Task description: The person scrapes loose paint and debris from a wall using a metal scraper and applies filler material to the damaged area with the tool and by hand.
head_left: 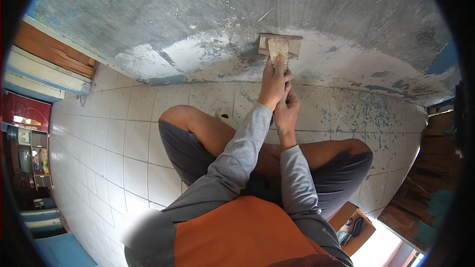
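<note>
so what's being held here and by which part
A wide scraper, blade flat against the wall. The left hand presses fingers on the blade's back; the right hand grips the handle below it, mostly hidden.

A scraped grey wall (pixel 198 10) with white patches fills twelve o'clock. Pale floor tiles (pixel 114 138) spread below it. Daylight glares at five o'clock beside a cardboard box (pixel 354 222).

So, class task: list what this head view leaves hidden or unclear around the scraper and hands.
- Scraper handle: covered by the left hand.
- Right hand grip: fingers tucked behind the left hand.
- Box contents: too small, partly behind the right sleeve.
- Shelf items: tiny, bent at the rim.
</note>
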`<state>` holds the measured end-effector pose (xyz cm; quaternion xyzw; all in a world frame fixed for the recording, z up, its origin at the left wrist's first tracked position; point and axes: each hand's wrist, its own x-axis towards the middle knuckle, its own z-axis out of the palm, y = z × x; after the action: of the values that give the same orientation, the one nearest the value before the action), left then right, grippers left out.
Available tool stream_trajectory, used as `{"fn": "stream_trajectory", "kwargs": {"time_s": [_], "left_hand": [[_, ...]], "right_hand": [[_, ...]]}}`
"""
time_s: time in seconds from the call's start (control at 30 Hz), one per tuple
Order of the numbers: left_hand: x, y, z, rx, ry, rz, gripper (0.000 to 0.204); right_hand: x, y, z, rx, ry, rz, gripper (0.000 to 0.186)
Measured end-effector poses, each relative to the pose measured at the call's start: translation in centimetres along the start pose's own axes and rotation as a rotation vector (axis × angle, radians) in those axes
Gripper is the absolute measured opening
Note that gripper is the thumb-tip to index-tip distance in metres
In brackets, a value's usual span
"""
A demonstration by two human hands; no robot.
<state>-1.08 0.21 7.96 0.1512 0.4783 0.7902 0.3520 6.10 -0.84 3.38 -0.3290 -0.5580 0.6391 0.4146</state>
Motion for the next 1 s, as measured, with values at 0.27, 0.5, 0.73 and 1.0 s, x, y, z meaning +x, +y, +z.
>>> {"fn": "stream_trajectory", "kwargs": {"time_s": [0.27,0.5,0.73,1.0], "left_hand": [[-0.3,-7.2,-3.5,0.057,0.198,-0.149,0.027],[0.1,-7.7,-5.1,0.039,0.130,-0.221,0.035],[0.8,-6.6,-4.0,0.041,0.169,-0.025,0.031],[0.6,-1.6,-1.2,-0.063,0.043,0.127,0.027]], "right_hand": [[-1.3,8.3,-2.6,-0.011,-0.048,0.353,0.043],[-2.2,5.8,-1.1,-0.089,0.076,0.277,0.045],[-2.2,5.7,-1.3,-0.076,0.060,0.238,0.037],[-0.8,0.5,-0.8,-0.117,0.044,0.144,0.040]]}}
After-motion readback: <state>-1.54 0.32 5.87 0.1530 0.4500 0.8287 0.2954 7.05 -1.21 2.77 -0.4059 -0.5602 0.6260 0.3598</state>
